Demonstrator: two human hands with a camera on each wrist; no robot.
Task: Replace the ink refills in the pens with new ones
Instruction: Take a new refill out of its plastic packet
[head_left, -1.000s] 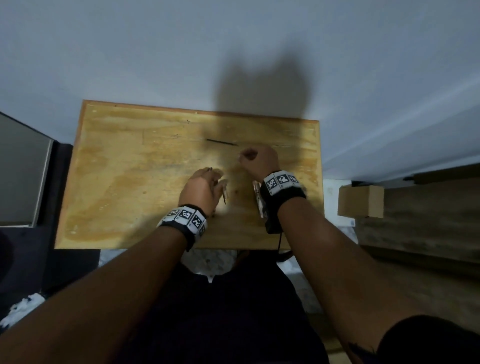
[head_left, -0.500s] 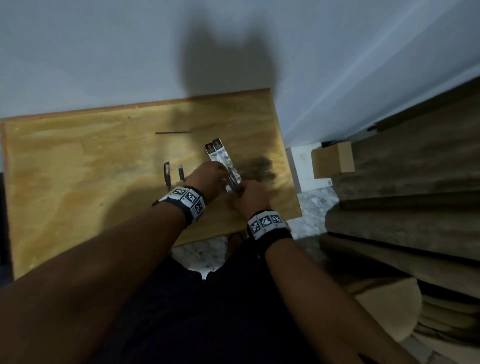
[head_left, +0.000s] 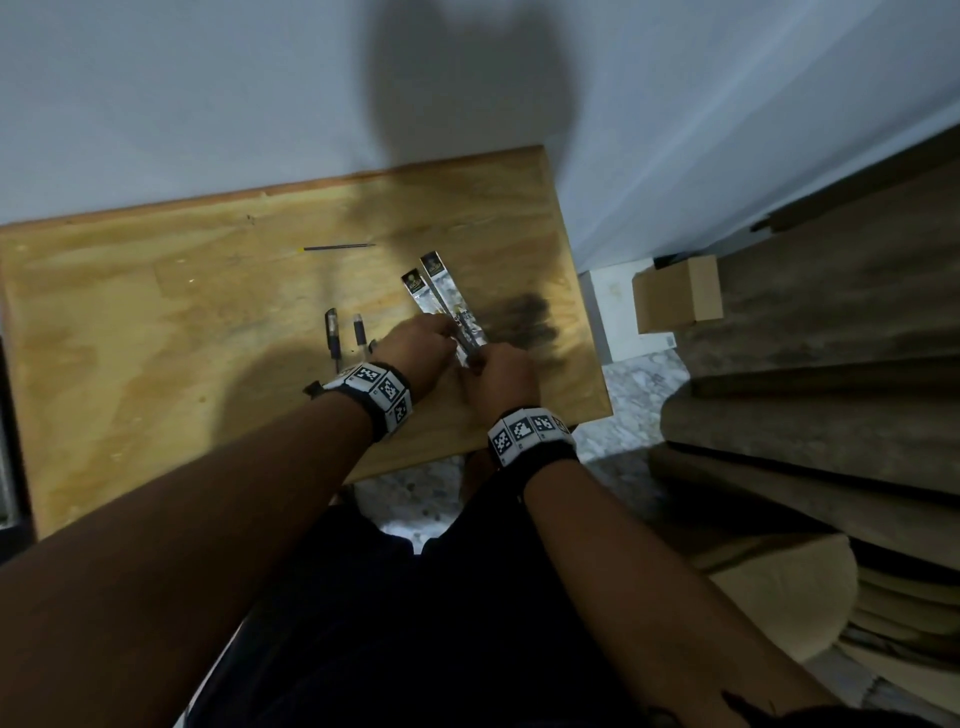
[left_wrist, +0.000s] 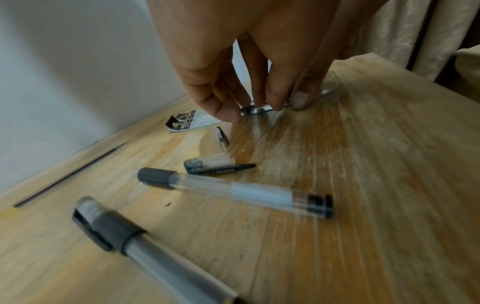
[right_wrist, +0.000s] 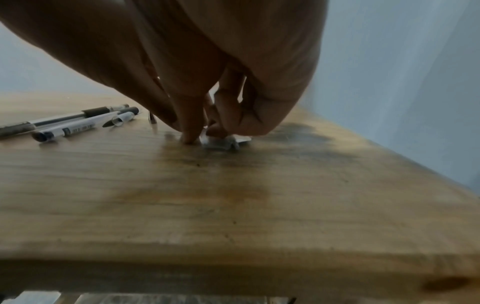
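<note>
Two long refill packets (head_left: 440, 291) lie side by side on the wooden table (head_left: 156, 338), right of centre. My left hand (left_wrist: 255, 111) pinches the near end of a packet (left_wrist: 259, 108) against the wood. My right hand (right_wrist: 205, 137) pinches the same end (right_wrist: 221, 143) from the other side, and the two hands touch. Left of them lie a capped pen (left_wrist: 155, 257), an empty clear barrel (left_wrist: 233, 192), a loose cap (left_wrist: 210, 162) and a small tip piece (left_wrist: 222, 136). A thin bare refill (head_left: 337, 248) lies near the far edge.
A white wall runs along the table's far side. The table's right edge (head_left: 582, 312) is close to my right hand. Beyond it stand a cardboard box (head_left: 675, 293) on the floor and a stack of wooden boards (head_left: 831, 364). A dark stain (head_left: 524, 322) marks the wood.
Both hands moved from the middle of the table to the refill packets and took hold of one end. The pen parts now lie loose on the table. The head turned right.
</note>
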